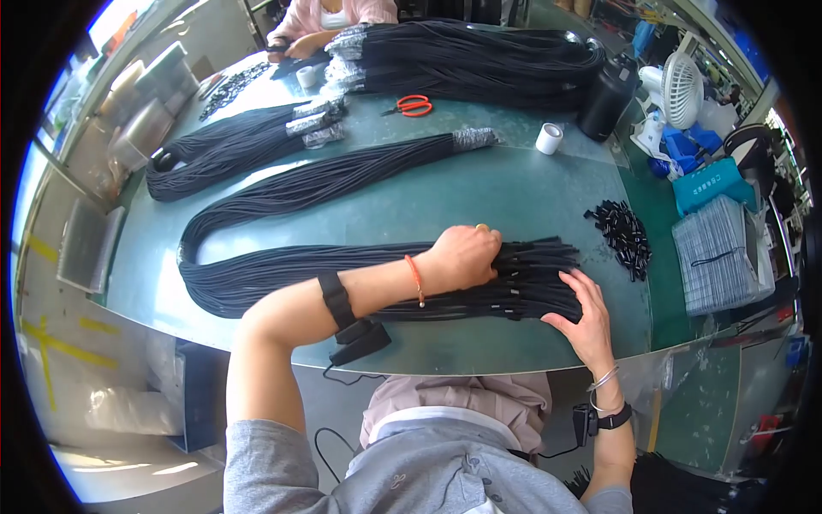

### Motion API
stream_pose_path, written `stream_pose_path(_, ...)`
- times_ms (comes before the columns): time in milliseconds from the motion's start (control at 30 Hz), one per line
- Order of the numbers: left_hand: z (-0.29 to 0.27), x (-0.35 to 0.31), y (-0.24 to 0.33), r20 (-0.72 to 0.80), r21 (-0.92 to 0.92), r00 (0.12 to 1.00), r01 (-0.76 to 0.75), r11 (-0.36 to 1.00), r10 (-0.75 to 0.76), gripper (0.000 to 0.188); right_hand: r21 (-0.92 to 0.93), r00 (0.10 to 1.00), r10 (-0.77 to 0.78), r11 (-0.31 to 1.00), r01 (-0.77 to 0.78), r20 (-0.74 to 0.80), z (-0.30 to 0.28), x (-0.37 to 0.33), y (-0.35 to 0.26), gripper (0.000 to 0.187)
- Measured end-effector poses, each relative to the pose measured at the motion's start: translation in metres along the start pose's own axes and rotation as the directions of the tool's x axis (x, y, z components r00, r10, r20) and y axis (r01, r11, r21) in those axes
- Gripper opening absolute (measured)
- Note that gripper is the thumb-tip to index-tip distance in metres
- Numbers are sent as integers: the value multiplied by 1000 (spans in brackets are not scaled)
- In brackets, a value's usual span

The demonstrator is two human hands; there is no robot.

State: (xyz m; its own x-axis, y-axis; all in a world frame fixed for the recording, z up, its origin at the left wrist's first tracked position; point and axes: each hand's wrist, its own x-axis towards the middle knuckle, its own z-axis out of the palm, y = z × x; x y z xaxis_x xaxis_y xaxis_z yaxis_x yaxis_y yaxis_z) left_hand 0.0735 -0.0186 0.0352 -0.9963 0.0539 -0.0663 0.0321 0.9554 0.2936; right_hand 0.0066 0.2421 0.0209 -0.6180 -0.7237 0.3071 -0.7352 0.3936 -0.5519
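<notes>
A long bundle of thin black cables [282, 257] lies on the table in a U-bend, curving at the left. One end, wrapped in clear film [475, 137], lies toward the table's middle. My left hand [462, 257] is closed over the near leg of the bundle, close to its loose ends [539, 283]. Its fingertips are partly hidden beneath the fist. My right hand [586, 321] is at the right of these ends, with thumb and fingers apart and fingertips at the outermost tips. Small black pieces [623, 238] lie in a pile beyond my right hand.
More black cable bundles [479, 64] lie at the back and back left. Red-handled scissors [414, 105], a white roll [549, 138], a black bottle [606, 98] and a white fan [682, 90] stand or lie beyond. A clear plastic stack [715, 257] is at the right. Another person's hands [301, 47] work across the table [411, 201].
</notes>
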Motion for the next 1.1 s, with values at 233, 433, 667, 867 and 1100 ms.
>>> stream_pose_path(233,13,-7,4,-318,-75,948,-12,997,-13,37,-3,999,-37,999,37,17,-2,20,5,66)
stream_pose_path(433,-12,-10,-29,-670,-171,740,-81,982,-55,34,205,978,104,977,-66,-183,-75,41,-24,62)
stream_pose_path(667,-129,-56,-25,-258,-955,965,-246,166,-56,27,856,955,-241,517,-26,174,-48,154,-106,77)
stream_pose_path(867,-138,-61,-48,-322,-918,946,-301,258,-43,31,967,953,-266,241,-83,148,2,233,-208,53)
stream_pose_path(1100,-133,-107,-73,-573,-791,808,-503,349,-134,31,984,858,-513,-154,-93,1,-12,271,-262,52)
